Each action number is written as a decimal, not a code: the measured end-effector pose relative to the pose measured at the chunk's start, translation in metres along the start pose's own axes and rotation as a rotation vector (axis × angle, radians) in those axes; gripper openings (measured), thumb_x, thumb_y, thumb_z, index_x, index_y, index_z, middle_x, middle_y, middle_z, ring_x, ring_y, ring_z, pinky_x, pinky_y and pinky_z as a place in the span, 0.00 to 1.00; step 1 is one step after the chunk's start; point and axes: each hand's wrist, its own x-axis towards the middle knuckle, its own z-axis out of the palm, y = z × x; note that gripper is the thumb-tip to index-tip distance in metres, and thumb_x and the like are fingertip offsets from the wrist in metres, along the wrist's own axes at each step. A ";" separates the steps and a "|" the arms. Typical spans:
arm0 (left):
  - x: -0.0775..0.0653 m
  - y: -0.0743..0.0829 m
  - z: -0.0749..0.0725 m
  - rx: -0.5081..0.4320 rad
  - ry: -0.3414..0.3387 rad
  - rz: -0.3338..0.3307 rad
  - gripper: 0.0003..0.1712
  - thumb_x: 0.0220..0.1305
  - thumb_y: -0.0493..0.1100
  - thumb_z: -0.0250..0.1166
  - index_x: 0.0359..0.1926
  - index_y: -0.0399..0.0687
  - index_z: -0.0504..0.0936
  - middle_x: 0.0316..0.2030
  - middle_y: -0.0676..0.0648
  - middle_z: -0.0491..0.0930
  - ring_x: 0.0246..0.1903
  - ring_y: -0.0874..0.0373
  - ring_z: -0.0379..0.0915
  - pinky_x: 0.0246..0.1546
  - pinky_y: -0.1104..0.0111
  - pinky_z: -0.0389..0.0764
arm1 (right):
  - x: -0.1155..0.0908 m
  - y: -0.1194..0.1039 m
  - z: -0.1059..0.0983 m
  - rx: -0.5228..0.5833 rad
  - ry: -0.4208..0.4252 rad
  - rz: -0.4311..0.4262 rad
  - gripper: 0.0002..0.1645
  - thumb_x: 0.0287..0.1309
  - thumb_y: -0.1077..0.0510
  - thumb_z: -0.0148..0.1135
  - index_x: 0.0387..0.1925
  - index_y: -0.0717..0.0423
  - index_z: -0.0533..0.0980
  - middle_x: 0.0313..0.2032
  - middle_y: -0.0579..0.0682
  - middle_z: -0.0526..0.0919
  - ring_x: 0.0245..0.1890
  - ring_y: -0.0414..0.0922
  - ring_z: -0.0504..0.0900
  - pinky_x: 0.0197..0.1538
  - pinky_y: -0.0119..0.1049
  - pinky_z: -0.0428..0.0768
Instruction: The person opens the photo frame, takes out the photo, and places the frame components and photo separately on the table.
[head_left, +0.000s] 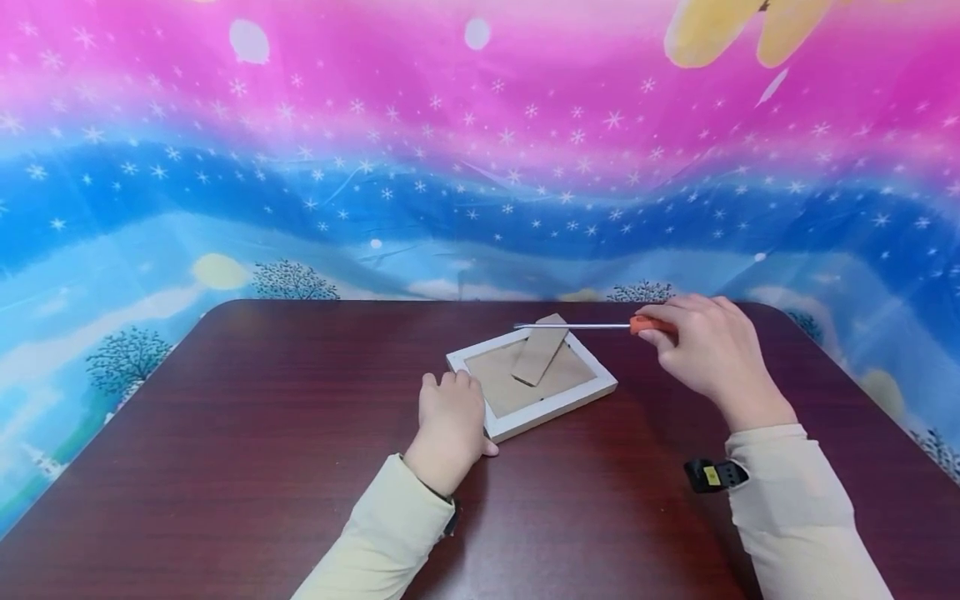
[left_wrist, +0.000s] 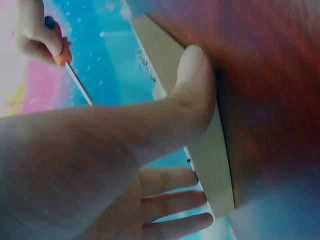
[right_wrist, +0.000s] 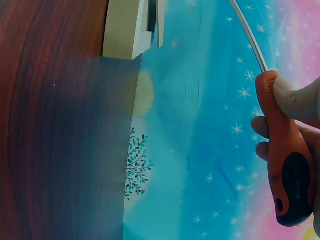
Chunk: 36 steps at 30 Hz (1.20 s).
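Note:
A picture frame point(head_left: 558, 408) lies face down, its white border around a brown backing board point(head_left: 495, 379). A brown easel flap point(head_left: 538, 357) slants across the backing. My left hand point(head_left: 450, 412) holds the frame at its near left corner; in the left wrist view the thumb point(left_wrist: 192, 65) presses against the side edge. My right hand point(head_left: 708, 346) grips an orange and black screwdriver point(right_wrist: 282, 135) by the handle. Its metal shaft point(head_left: 596, 326) points left, raised over the far part of the frame and crossing the flap in the head view.
A dark reddish wooden table point(head_left: 247, 433) with rounded far corners carries the frame. Behind it hangs a pink and blue cloth point(head_left: 420, 192) printed with snowflakes and trees. A black band with a buckle point(head_left: 716, 476) is at the right sleeve.

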 end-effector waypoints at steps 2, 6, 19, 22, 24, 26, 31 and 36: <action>0.000 0.005 -0.001 0.025 0.004 -0.019 0.56 0.39 0.76 0.72 0.61 0.43 0.76 0.48 0.47 0.76 0.53 0.54 0.71 0.55 0.56 0.69 | 0.000 -0.001 0.000 0.000 -0.011 0.008 0.15 0.57 0.57 0.68 0.47 0.50 0.85 0.43 0.56 0.86 0.51 0.59 0.79 0.49 0.52 0.72; 0.000 0.014 -0.002 0.056 -0.014 -0.044 0.57 0.40 0.80 0.68 0.61 0.44 0.76 0.48 0.47 0.75 0.55 0.53 0.70 0.56 0.55 0.70 | -0.001 -0.001 0.000 -0.004 -0.026 0.015 0.15 0.57 0.56 0.67 0.47 0.50 0.85 0.42 0.55 0.86 0.51 0.59 0.79 0.50 0.53 0.72; 0.003 0.012 0.001 0.021 0.027 -0.009 0.62 0.38 0.84 0.64 0.64 0.46 0.72 0.54 0.48 0.72 0.58 0.52 0.67 0.60 0.54 0.66 | -0.003 0.001 0.000 -0.011 -0.036 0.019 0.15 0.58 0.56 0.67 0.47 0.51 0.85 0.43 0.58 0.85 0.48 0.60 0.79 0.48 0.54 0.72; 0.006 0.003 0.002 -0.039 0.050 0.007 0.62 0.40 0.82 0.66 0.66 0.44 0.70 0.59 0.47 0.70 0.61 0.51 0.65 0.64 0.52 0.63 | -0.004 0.001 0.000 -0.012 -0.038 0.024 0.15 0.57 0.56 0.68 0.47 0.51 0.85 0.42 0.57 0.86 0.47 0.60 0.80 0.49 0.53 0.72; 0.008 -0.003 0.004 -0.092 0.067 0.018 0.59 0.42 0.79 0.67 0.66 0.44 0.69 0.61 0.47 0.69 0.62 0.50 0.65 0.63 0.52 0.65 | -0.004 0.000 0.000 -0.012 -0.040 0.024 0.15 0.57 0.56 0.68 0.47 0.51 0.85 0.42 0.57 0.86 0.46 0.59 0.80 0.48 0.53 0.72; 0.010 -0.009 0.007 -0.155 0.066 0.036 0.54 0.47 0.75 0.67 0.65 0.44 0.70 0.63 0.47 0.69 0.63 0.50 0.64 0.61 0.52 0.67 | -0.003 0.000 0.000 -0.010 -0.043 0.022 0.15 0.57 0.56 0.68 0.47 0.51 0.85 0.42 0.57 0.86 0.46 0.59 0.80 0.48 0.53 0.72; 0.016 -0.021 0.011 -0.305 0.028 0.100 0.40 0.61 0.68 0.63 0.65 0.49 0.71 0.70 0.46 0.63 0.68 0.48 0.60 0.62 0.51 0.65 | -0.002 -0.002 0.001 -0.002 -0.050 0.015 0.15 0.58 0.56 0.67 0.47 0.51 0.85 0.43 0.57 0.86 0.50 0.62 0.79 0.49 0.55 0.72; 0.019 -0.027 0.015 -0.366 0.019 0.097 0.40 0.62 0.66 0.64 0.68 0.51 0.70 0.72 0.45 0.62 0.69 0.47 0.58 0.65 0.49 0.62 | 0.000 -0.004 0.002 -0.006 -0.059 0.017 0.15 0.58 0.56 0.67 0.47 0.50 0.85 0.43 0.56 0.86 0.47 0.60 0.80 0.49 0.54 0.72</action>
